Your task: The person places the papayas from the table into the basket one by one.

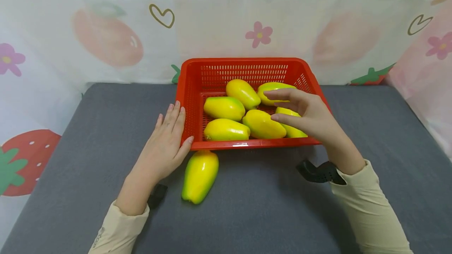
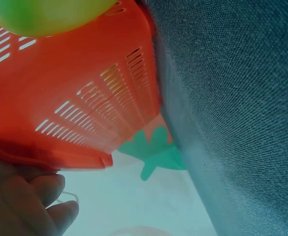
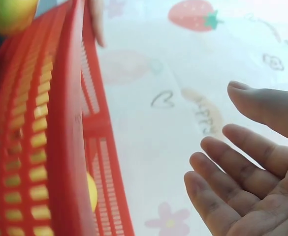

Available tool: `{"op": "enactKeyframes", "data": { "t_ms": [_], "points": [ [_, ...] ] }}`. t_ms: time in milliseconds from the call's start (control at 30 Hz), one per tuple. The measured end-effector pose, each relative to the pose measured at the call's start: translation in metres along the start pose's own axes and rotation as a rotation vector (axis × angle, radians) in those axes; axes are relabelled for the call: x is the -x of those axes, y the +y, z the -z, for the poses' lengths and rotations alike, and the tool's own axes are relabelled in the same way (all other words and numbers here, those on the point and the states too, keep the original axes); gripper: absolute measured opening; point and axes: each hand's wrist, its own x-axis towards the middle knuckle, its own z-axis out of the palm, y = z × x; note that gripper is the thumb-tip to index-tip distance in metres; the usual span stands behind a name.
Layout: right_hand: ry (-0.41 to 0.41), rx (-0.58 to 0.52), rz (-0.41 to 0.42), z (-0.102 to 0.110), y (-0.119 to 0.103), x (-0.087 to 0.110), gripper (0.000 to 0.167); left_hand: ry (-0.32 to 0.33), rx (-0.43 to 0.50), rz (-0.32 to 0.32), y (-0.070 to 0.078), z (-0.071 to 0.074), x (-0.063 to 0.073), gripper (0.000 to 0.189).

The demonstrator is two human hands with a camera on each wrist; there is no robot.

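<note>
A red plastic basket [image 1: 254, 144] holds several yellow-green papayas [image 1: 224, 108]. My left hand [image 1: 159, 148] rests on the basket's left rim, its fingers straight and its thumb at the front left corner. Over the basket's right side hovers my right hand [image 1: 312, 118], fingers spread from the thumb with nothing between them; it partly hides the papayas there. In the right wrist view that palm faces the camera, bare. One more papaya [image 1: 200, 177] lies on the table just in front of the basket, close to my left thumb.
The basket stands on a grey cloth-covered table [image 1: 254, 214], toward its back edge. Behind it hangs a white curtain [image 1: 219, 30] printed with fruit, flowers and hearts. Black wrist straps show at both wrists, the right one [image 1: 319, 171] more plainly.
</note>
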Motion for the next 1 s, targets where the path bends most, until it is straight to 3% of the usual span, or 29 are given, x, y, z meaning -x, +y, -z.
{"op": "enactKeyframes", "data": {
  "t_ms": [133, 300, 433, 633, 1000],
  "points": [
    [-0.015, -0.097, 0.075, -0.01, -0.003, 0.012, 0.041, 0.004, -0.001, -0.002, 0.0, 0.0, 0.0, 0.07],
    [-0.085, -0.117, 0.175, -0.024, -0.003, 0.023, 0.044, 0.004, -0.001, -0.003, -0.001, -0.001, 0.0, 0.069],
    [-0.152, -0.127, 0.206, -0.036, -0.003, 0.031, 0.048, 0.001, 0.003, -0.004, -0.001, -0.001, 0.001, 0.07],
    [-0.244, -0.12, 0.127, -0.055, -0.004, 0.039, 0.05, 0.0, 0.0, -0.003, -0.001, 0.0, 0.001, 0.07],
    [-0.468, 0.018, 0.003, -0.088, 0.007, 0.039, 0.048, 0.008, -0.002, -0.002, 0.0, -0.001, 0.0, 0.07]
  ]
}}
